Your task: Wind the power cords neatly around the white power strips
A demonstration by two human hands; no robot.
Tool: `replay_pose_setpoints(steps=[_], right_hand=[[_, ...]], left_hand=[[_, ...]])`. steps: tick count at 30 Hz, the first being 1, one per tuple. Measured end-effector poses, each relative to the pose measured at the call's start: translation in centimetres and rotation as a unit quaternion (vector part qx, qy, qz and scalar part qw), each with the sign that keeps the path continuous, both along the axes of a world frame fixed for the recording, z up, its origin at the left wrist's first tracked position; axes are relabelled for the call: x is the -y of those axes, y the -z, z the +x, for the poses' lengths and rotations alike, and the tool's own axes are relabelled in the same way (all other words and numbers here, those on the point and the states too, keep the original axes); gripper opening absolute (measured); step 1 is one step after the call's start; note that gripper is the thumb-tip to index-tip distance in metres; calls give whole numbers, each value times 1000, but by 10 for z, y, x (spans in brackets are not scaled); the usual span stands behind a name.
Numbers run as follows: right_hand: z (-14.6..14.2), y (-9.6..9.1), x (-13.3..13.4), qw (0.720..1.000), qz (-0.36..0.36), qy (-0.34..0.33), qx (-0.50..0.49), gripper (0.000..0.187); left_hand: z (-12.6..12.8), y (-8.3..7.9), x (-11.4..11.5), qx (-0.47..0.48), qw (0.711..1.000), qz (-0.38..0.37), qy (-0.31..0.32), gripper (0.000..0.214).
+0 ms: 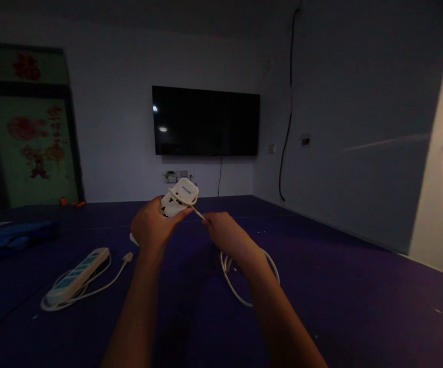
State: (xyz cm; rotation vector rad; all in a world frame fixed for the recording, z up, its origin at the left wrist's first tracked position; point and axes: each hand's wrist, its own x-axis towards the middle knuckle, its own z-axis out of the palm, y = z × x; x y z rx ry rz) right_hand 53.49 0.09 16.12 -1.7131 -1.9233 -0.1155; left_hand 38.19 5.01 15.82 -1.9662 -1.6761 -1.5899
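Observation:
A white power strip (183, 190) with blue lettering and dark sockets is held up, tilted, in my left hand (151, 225). My left fingers are closed around it, and part of its body is hidden behind that hand. The strip's white cord (199, 212) passes around its upper end and runs to my right hand (225, 231), whose fingers pinch it just to the right. Below my right wrist, more of the cord lies in a loose loop on the purple surface.
Left on the purple surface (321, 296) lies another power strip (78, 276) with blue socket panels, its cord wrapped around it and its plug (127, 257) free. Blue cloth (18, 240) lies at the far left. A television (206, 122) hangs on the back wall.

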Motion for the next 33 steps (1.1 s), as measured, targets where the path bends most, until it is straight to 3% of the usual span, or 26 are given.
replay_pose_setpoints(steps=[8, 17, 28, 33], right_hand=[[2, -6, 15, 998, -21, 48, 25, 28], [2, -9, 26, 992, -16, 72, 106, 29], [-3, -21, 38, 987, 23, 72, 143, 26], [-1, -21, 37, 984, 47, 62, 162, 26]], left_hand=[[17, 7, -4, -39, 998, 44, 1, 69], [31, 13, -3, -73, 996, 40, 11, 64], [24, 0, 15, -149, 987, -56, 28, 51], [24, -1, 18, -174, 984, -35, 18, 50]])
